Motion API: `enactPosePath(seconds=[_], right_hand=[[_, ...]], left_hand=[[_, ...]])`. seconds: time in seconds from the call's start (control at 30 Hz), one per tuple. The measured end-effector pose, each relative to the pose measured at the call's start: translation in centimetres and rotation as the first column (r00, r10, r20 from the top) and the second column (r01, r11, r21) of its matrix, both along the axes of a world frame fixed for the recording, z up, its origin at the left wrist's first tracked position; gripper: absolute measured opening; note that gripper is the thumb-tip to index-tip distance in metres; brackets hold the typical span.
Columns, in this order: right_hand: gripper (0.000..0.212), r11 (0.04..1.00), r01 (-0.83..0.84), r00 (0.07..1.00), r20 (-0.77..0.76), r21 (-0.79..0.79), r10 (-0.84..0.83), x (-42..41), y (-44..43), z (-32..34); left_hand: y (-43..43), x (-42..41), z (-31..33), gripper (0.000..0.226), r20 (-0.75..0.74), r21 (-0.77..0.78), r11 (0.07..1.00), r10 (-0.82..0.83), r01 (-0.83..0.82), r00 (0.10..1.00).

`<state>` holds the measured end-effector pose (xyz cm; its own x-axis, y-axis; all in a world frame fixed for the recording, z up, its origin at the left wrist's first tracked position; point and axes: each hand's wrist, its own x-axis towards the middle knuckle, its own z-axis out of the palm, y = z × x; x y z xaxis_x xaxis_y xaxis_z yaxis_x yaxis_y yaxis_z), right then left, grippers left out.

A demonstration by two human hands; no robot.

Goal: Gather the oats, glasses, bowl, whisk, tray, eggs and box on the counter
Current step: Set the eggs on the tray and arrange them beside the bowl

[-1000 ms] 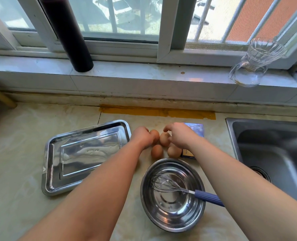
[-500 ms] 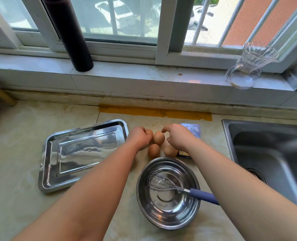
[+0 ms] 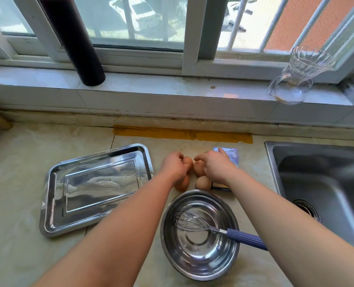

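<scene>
Step in hand: settling the eggs (image 3: 203, 183) into a cluster on the table (image 3: 16, 162). They sit mid-table, toward its back edge.

Left hand (image 3: 175, 166): fingers curled round the rear-left egg, holding it.
Right hand (image 3: 215, 166): arched over the rear-right egg with fingers bent. The thumb is hidden, so a grip cannot be confirmed.

Positions:
- Tray (image 3: 47, 204): flat on the left part of the table, just beside the eggs, nothing in it.
- Bowl (image 3: 164, 235): at the near edge, directly in front of the eggs and close to the front pair.
- Whisk (image 3: 194, 222): wire head inside the bowl, blue handle over the right rim.
- Box (image 3: 230, 156): blue, lying flat just right of the eggs, between them and the sink (image 3: 321, 183). It is partly under the right hand.

Count: eggs 4 (two rear, two front), tray 1, bowl 1, whisk 1, box 1. Oats 0 in view. Glasses 0 on the table. One glass jug (image 3: 296, 83) stands on the window sill (image 3: 172, 85) at far right. Whether it counts as one of the glasses, cannot tell.

Judgement: five of the seven items are gathered. The next move calls for letting go of the eggs gently, so that none rolls toward the bowl or tray. Then the oats and glasses must be fetched, probably from outside this view.
</scene>
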<state>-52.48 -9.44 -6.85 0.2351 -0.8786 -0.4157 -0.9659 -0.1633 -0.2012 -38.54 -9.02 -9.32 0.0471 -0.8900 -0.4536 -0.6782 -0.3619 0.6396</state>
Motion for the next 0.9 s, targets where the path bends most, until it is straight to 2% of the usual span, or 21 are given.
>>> enactPosePath(seconds=[0.37,0.57,0.67,0.8,0.9], right_hand=[[0.039,0.998,0.054,0.998,0.014,0.008,-0.054,-0.5,0.4,1.0],[0.038,0.998,0.056,0.997,-0.043,-0.009,-0.056,-0.4,0.3,1.4],[0.036,0.999,0.042,0.998,-0.057,-0.003,-0.042,-0.4,0.2,1.1],[0.036,1.000,0.010,0.998,-0.058,-0.006,-0.011,-0.3,0.1,0.2],[0.034,1.000,0.001,0.999,-0.053,-0.011,-0.002,-0.4,0.2,-0.1]], left_hand=[[0.1,-0.6,-0.9,0.032,0.006,-0.007,1.000,-0.010,0.010,1.000],[0.6,-0.2,-1.3,0.032,-0.043,0.005,1.000,0.017,-0.017,0.999],[0.9,-0.2,-1.5,0.044,-0.014,0.012,0.999,-0.051,0.051,0.999],[0.8,-0.4,-1.5,0.036,0.031,0.025,0.994,-0.106,0.105,0.994],[0.8,-0.4,-1.7,0.040,0.054,0.055,0.991,-0.122,0.119,0.991]])
